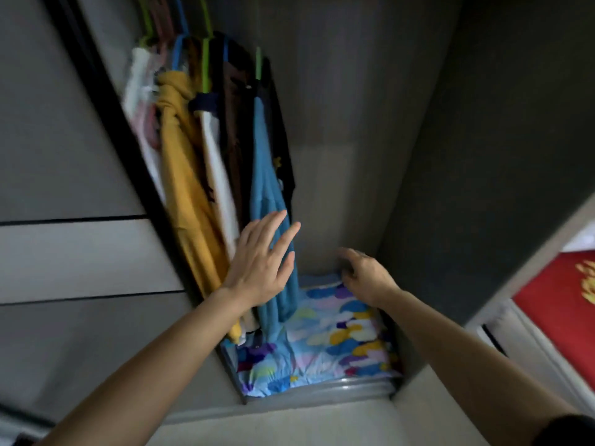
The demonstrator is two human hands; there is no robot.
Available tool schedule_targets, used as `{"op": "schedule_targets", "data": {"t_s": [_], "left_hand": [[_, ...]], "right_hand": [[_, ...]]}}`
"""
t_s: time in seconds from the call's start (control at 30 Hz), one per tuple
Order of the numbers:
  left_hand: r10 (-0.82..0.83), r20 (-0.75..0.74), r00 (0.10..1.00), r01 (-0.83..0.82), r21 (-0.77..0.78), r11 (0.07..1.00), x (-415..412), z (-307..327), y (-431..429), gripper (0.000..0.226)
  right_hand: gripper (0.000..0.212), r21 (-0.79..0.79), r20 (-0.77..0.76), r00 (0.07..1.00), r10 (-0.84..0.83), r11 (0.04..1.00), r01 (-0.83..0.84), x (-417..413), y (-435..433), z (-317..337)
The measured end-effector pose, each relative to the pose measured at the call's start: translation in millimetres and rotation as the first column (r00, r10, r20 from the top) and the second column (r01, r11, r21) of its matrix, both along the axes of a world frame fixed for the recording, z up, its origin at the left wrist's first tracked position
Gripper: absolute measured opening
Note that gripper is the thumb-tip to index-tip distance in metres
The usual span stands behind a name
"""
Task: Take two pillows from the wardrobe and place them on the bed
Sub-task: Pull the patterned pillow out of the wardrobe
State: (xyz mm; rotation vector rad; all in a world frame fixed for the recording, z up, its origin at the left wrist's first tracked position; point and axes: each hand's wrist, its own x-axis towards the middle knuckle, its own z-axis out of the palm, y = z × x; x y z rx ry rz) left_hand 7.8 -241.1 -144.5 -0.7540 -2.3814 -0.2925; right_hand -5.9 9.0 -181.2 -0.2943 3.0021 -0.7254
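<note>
A pillow (pixel 325 342) in a light blue cover with yellow, purple and white blotches lies flat on the floor of the open wardrobe (pixel 341 130). My right hand (pixel 365 275) hovers over its far edge, fingers curled downward, and whether it touches the cover I cannot tell. My left hand (pixel 262 263) is flat with fingers spread, pressed against the hanging blue garment (pixel 269 201), holding nothing. Only one pillow surface is visible; anything beneath it is hidden.
Hanging clothes (pixel 193 175) in yellow, white, brown and black fill the wardrobe's left side on coloured hangers. A grey sliding door (pixel 64 156) stands at left and a dark side panel (pixel 483 156) at right. A red cloth (pixel 566 300) shows at far right.
</note>
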Motion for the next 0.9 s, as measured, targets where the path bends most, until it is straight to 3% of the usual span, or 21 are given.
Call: {"op": "schedule_targets", "data": {"t_s": [0.13,0.4,0.57,0.67,0.77,0.9], "left_hand": [[-0.010,0.203,0.979,0.009,0.005,1.000,-36.7,-24.2,56.6,0.049],[0.195,0.471,0.860,-0.173,-0.089,0.981,-100.6,-107.6,119.7,0.051],[0.292,0.574,0.765,-0.210,-0.207,0.956,-136.9,-168.4,128.4,0.056],[0.374,0.652,0.659,-0.273,-0.256,0.927,-148.6,-208.1,132.4,0.065],[0.424,0.716,0.555,-0.287,-0.314,0.905,-167.6,-249.3,132.0,0.072],[0.435,0.761,0.481,-0.289,-0.331,0.898,-208.1,-313.6,130.3,0.073]], "right_hand": [[0.059,0.034,0.015,0.993,-0.114,0.993,0.114,-3.3,73.1,-20.4],[0.054,-0.012,0.145,0.973,-0.178,0.983,0.182,-78.6,163.8,-95.6],[0.055,-0.029,0.308,0.947,-0.087,0.995,0.101,-134.3,171.3,-164.2],[0.058,-0.006,0.397,0.917,-0.042,0.999,0.048,-160.5,161.8,-201.0],[0.058,0.022,0.400,0.916,0.005,1.000,-0.015,-186.2,149.1,-235.7],[0.059,0.015,0.417,0.909,0.022,0.999,-0.031,-221.8,130.8,-292.1]]}}
